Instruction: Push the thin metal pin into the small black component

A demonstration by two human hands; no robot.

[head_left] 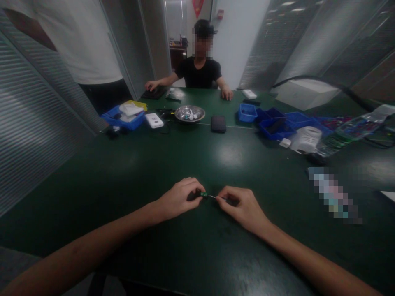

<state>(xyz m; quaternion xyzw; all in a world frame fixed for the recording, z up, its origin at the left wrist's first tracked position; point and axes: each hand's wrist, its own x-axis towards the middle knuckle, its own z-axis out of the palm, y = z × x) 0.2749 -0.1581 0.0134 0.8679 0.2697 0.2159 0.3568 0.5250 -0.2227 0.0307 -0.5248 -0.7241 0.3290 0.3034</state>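
Between the thumb and fingertips of my left hand (182,197) is a small green circuit board (204,194), pinched at its left end. My right hand (242,203), just to the right, pinches a thin metal rod (212,196) between thumb and forefinger. The rod points left, its tip at or very near the board's right end; whether the two touch I cannot tell. Most of the rod is hidden by my fingers, so its kind does not show. Both hands are low over the green table (173,156).
Ahead are a black square object (218,124), a metal bowl (189,114) with small parts, and a white power bank (154,120). Blue bins (247,112) and a plastic bottle (345,133) lie to the right. One person (199,72) sits opposite; another (83,45) stands at left.
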